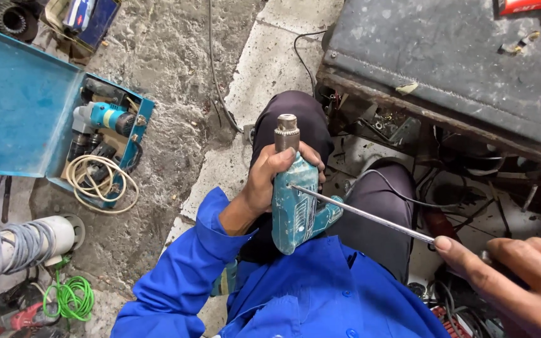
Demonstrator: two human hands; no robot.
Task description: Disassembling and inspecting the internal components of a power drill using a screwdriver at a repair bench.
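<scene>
Teal drill (298,203), chuck up, stands over the person's lap with the left hand (270,178) wrapped around its neck, while the right hand (515,275) pinches a long screwdriver (364,215) whose tip meets its side.

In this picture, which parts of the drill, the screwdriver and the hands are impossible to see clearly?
Head view only:
- Teal electric drill: the grip side is covered by the left hand; its cord cannot be followed.
- Long thin metal screwdriver: its handle is hidden inside the right hand; the tip is too small to tell its type.
- Right hand: cut off by the right and bottom edges.
- Open blue metal case: its left part is cut off by the edge.
</scene>
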